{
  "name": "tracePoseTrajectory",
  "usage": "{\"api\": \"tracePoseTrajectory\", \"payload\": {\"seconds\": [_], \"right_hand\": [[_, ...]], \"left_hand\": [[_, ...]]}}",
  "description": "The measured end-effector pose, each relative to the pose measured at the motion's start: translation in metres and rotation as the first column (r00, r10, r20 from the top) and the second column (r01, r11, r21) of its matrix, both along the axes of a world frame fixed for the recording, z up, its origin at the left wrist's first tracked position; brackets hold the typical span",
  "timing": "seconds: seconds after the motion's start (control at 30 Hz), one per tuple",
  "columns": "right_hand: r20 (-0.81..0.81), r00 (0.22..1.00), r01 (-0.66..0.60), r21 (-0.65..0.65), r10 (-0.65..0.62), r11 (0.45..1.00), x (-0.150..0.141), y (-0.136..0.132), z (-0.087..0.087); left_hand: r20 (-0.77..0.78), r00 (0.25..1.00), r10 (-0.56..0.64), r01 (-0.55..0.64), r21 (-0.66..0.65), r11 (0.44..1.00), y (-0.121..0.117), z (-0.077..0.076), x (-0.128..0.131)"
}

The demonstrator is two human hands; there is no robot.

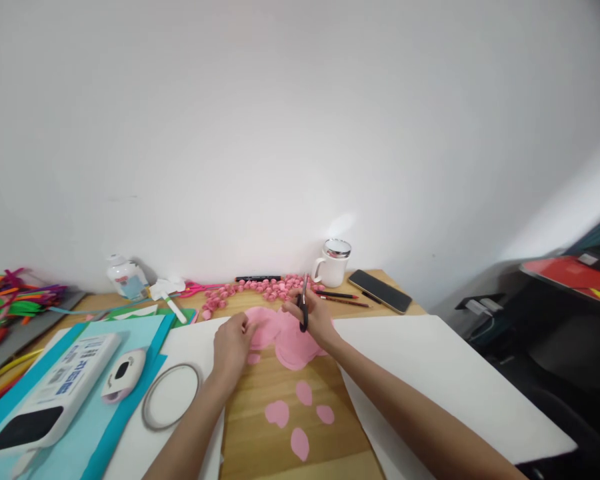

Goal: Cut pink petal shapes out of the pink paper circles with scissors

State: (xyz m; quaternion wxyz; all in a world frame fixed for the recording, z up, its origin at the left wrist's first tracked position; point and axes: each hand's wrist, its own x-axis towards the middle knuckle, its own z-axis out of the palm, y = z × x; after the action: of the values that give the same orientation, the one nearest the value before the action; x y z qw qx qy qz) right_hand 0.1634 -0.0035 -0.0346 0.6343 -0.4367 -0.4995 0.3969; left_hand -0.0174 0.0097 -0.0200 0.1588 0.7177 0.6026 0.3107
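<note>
My right hand (316,319) grips a pair of black-handled scissors (303,308), blades pointing up and away. My left hand (234,348) pinches the edge of a pink paper sheet (285,337) lying on the wooden table (275,453). The two hands sit close together over that pink sheet. Several small pink petal cut-outs (299,415) lie on the wood nearer to me. A heap of small pink rolled pieces (260,289) stretches along the back of the table, just beyond the scissors.
White sheets (445,380) flank the wood on both sides. At left lie teal paper (80,440), a white power bank (55,393), a small white device (124,375) and a metal ring (171,404). Behind stand a white mug (334,264), phone (380,291), pencils (341,297), marker, bottle (125,276) and pipe cleaners (10,300).
</note>
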Motion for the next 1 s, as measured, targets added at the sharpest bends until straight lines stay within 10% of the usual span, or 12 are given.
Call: {"api": "tracePoseTrajectory", "payload": {"seconds": [0.13,0.3,0.67,1.0], "right_hand": [[-0.046,0.975,-0.22,-0.007,0.219,0.975,-0.01,-0.016,0.003],[-0.057,0.921,-0.39,-0.148,0.386,0.909,-0.028,-0.03,-0.016],[-0.144,0.894,-0.442,-0.145,0.423,0.885,-0.028,-0.037,-0.016],[-0.141,0.94,-0.331,-0.167,0.31,0.929,-0.026,-0.034,-0.027]], "left_hand": [[0.566,0.821,0.076,-0.163,0.104,0.981,0.001,0.002,0.002],[0.901,0.435,0.0,-0.016,0.008,1.0,0.001,0.003,0.01],[0.749,0.662,-0.031,0.095,-0.043,0.995,-0.012,0.009,0.017],[0.752,0.657,-0.053,0.213,-0.118,0.97,-0.016,0.01,0.019]]}}
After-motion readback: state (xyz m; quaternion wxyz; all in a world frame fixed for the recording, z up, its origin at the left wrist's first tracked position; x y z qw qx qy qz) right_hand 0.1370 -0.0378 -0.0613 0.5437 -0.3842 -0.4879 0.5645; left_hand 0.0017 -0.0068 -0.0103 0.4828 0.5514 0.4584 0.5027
